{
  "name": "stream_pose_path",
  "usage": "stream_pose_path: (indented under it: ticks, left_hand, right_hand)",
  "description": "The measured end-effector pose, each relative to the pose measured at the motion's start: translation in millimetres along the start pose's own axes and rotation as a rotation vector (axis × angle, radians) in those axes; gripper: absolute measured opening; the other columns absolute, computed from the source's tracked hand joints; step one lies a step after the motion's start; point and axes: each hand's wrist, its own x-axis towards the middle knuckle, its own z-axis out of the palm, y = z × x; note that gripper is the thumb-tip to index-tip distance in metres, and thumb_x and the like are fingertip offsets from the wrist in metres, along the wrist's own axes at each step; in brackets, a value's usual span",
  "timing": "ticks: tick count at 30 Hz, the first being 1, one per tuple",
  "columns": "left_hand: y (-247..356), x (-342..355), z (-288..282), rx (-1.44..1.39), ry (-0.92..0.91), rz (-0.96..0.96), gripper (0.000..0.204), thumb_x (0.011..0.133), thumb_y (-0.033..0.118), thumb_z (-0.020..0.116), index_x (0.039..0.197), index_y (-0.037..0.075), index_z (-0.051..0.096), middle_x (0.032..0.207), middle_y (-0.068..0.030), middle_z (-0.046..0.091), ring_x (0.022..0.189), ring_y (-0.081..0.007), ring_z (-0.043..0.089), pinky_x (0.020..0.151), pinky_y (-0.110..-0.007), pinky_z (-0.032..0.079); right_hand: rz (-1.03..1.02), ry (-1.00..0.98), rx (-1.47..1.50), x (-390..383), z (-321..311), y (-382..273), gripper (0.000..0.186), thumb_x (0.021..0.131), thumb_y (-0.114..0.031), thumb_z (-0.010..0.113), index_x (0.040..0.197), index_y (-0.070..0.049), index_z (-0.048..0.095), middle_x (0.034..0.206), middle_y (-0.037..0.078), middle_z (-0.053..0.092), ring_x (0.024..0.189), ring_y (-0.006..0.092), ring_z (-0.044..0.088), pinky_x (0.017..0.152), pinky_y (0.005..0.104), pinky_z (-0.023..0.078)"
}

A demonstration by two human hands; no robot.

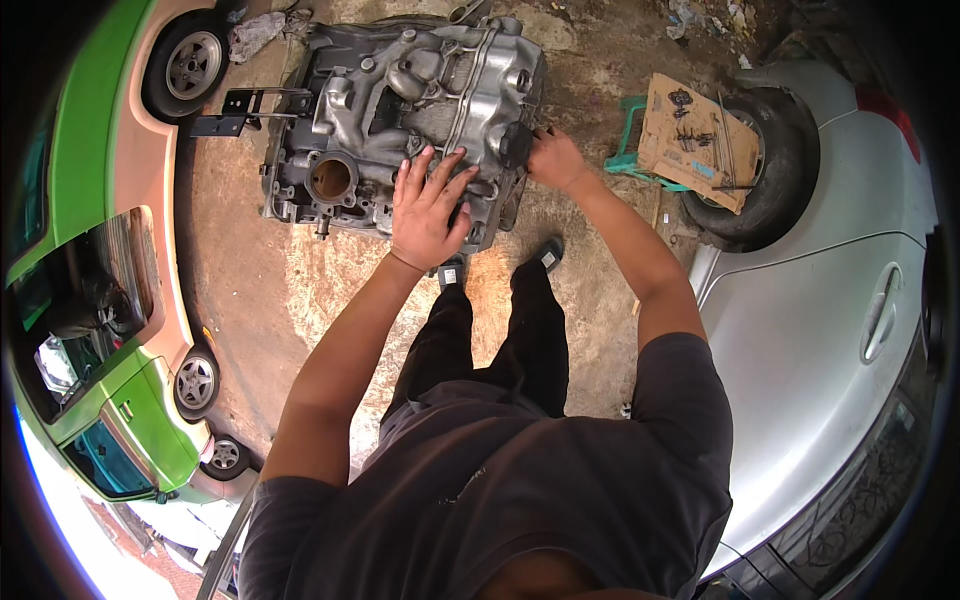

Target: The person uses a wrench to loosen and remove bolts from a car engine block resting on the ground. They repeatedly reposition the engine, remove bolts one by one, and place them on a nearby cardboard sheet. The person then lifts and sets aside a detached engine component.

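A grey metal car engine [440, 110] stands in front of me, with a round throttle opening [331, 178] at its near left. My left hand [430, 205] lies palm down on the engine's near side, fingers spread, holding nothing. At the right edge, beside a round black cap [514, 146] on the silver valve cover [490, 90], is my right hand [555, 160]. Its fingers are curled in against the engine's side. Whatever they grip is hidden from sight.
A black metal bracket [235, 112] juts from the engine's left. On the right, a cardboard sheet [690, 140] with small metal parts lies over a tyre [785, 170] and a green stool [622, 140]. A silver car [830, 320] flanks the right, a green vehicle [90, 130] the left.
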Motion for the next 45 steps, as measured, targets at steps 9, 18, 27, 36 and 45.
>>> stream_pose_path:
  ticks: [9,18,27,36,45]
  left_hand:
    - [-5.4,2.2,1.0,-0.029,0.012,0.007,0.050,0.079,0.018,0.057,0.129,0.016,0.057,0.143,-0.0055,0.048,0.138,-0.0363,0.031,0.113,-0.055,0.018]
    - [-1.6,-0.5,1.6,-0.017,0.041,0.034,0.052,0.079,0.018,0.057,0.131,0.018,0.055,0.143,-0.0041,0.046,0.138,-0.0346,0.032,0.113,-0.053,0.021]
    - [-3.3,-3.4,5.1,-0.061,0.080,0.066,0.050,0.081,0.018,0.057,0.131,0.015,0.055,0.142,-0.0051,0.047,0.138,-0.0363,0.030,0.114,-0.054,0.019]
    - [-3.9,-1.4,6.3,-0.023,0.085,0.072,0.049,0.081,0.018,0.057,0.129,0.016,0.056,0.141,-0.0036,0.048,0.138,-0.0356,0.031,0.115,-0.053,0.018]
    - [-4.1,-2.4,8.8,-0.022,0.106,0.089,0.047,0.081,0.018,0.056,0.128,0.015,0.056,0.139,-0.0046,0.049,0.138,-0.0361,0.031,0.114,-0.054,0.020]
  right_hand:
    - [0.119,0.246,0.081,-5.6,-50.6,4.5,0.014,0.071,-0.017,0.070,0.084,-0.015,0.068,0.081,0.001,0.062,0.083,0.0210,0.062,0.070,0.0379,0.049]
    - [0.671,-0.377,0.435,-70.2,-95.2,10.4,0.019,0.085,-0.011,0.063,0.103,-0.008,0.068,0.097,0.011,0.070,0.083,0.0264,0.064,0.073,0.0402,0.051]
    - [1.273,0.120,1.732,-129.1,-63.6,-119.0,0.021,0.094,-0.020,0.060,0.103,-0.001,0.064,0.074,0.004,0.062,0.053,0.0085,0.044,0.047,0.0272,0.033]
    - [1.451,0.434,1.854,-89.7,-33.1,-177.1,0.022,0.100,-0.028,0.053,0.097,-0.008,0.061,0.073,0.000,0.052,0.060,0.0130,0.046,0.053,0.0285,0.037]
    - [1.501,0.241,1.891,-70.4,-22.9,-184.9,0.037,0.093,-0.045,0.061,0.091,-0.008,0.060,0.067,-0.001,0.042,0.056,0.0108,0.039,0.049,0.0289,0.034]
